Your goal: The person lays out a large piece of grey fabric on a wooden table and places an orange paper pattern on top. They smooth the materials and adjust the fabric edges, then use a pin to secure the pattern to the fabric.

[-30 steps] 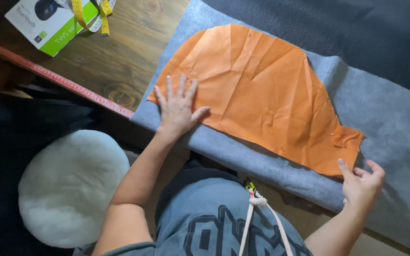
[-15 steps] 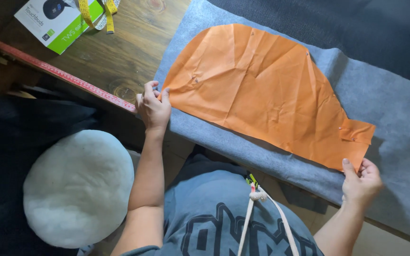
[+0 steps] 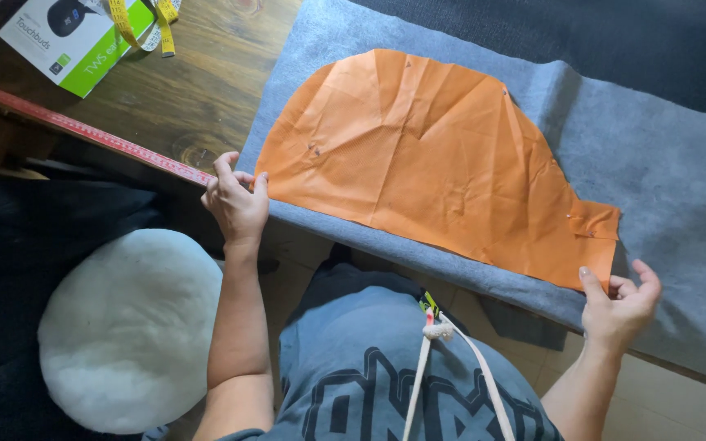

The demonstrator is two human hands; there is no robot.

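hands (image 3: 237, 206) pinching grey fabric (image 3: 663, 163) edge corners

One package is showing: a flat rectangular cardboard box (image 3: 63, 37) in white and bright green, lying tilted on the dark wooden tabletop (image 3: 198, 90) at about ten o'clock in the view; its white face is carrying a dark rounded product picture toward the top edge, where the frame is cutting it off; a green band is running along its lower right side; a yellow measuring tape (image 3: 136, 20) is draping over its right corner.
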